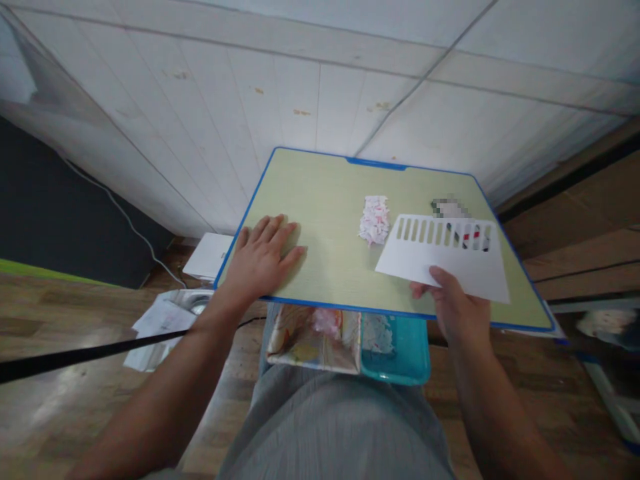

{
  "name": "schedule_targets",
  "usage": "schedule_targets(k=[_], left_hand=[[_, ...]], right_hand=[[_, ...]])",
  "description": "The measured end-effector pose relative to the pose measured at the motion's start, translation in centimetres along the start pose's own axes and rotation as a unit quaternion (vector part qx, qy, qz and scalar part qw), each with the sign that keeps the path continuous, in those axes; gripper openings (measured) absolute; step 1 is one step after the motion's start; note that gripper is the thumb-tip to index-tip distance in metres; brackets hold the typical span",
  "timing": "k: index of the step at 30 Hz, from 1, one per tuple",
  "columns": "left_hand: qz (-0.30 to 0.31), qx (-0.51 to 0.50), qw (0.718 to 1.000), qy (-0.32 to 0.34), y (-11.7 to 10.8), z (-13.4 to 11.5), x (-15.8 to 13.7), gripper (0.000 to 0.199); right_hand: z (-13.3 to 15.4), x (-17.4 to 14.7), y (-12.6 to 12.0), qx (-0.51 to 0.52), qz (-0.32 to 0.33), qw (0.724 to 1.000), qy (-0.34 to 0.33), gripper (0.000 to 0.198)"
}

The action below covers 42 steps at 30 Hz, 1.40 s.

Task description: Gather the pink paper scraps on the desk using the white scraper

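Observation:
My left hand rests flat on the left side of a pale green table with a blue edge, its fingers spread and nothing in them. At the right, my right hand grips the near edge of a white card with a row of slots, thumb on top. The card is tilted above the tabletop. Left of it lies a small pile of white and pinkish paper strips. Behind the card is a partly blurred object; red and dark patches show through the slots, and I cannot tell what they belong to.
Below the table's front edge sit a patterned open box and a turquoise basin with pale bits inside. A white panelled wall stands behind the table. Papers and a white box are at the left.

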State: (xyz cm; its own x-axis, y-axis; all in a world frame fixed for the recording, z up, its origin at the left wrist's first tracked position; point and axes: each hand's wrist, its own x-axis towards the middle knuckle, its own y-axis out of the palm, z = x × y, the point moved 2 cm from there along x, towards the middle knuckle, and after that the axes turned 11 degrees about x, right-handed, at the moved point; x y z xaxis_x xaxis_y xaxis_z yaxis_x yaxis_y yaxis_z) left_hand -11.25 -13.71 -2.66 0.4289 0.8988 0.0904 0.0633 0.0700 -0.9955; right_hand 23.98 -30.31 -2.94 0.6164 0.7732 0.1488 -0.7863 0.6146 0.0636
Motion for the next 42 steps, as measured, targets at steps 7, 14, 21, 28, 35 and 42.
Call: schedule_targets(k=[7, 14, 21, 28, 35, 42], left_hand=[[0.018, 0.009, 1.000, 0.003, 0.0, 0.3, 0.0, 0.072], [0.010, -0.002, 1.000, 0.000, 0.3, 0.6, 0.2, 0.073], [-0.010, -0.014, 1.000, 0.002, 0.4, 0.8, 0.1, 0.069], [-0.001, -0.003, 1.000, 0.001, 0.1, 0.6, 0.1, 0.070], [-0.001, -0.002, 1.000, 0.000, 0.1, 0.5, 0.1, 0.069], [-0.011, -0.001, 1.000, -0.001, 0.1, 0.6, 0.0, 0.067]], right_hand=[[0.0, 1.5, -2.1, -0.054, -0.063, 0.996, -0.031, 0.023], [-0.4, 3.8, 0.7, -0.028, -0.039, 0.999, -0.015, 0.046], [-0.8, 5.0, 1.6, -0.071, 0.020, 0.997, -0.009, 0.044], [-0.4, 4.5, 1.2, -0.060, 0.003, 0.998, -0.011, 0.039], [-1.1, 3.8, 1.4, -0.073, 0.038, 0.997, -0.005, 0.048], [-0.8, 3.1, 2.1, -0.105, 0.101, 0.989, 0.021, 0.053]])
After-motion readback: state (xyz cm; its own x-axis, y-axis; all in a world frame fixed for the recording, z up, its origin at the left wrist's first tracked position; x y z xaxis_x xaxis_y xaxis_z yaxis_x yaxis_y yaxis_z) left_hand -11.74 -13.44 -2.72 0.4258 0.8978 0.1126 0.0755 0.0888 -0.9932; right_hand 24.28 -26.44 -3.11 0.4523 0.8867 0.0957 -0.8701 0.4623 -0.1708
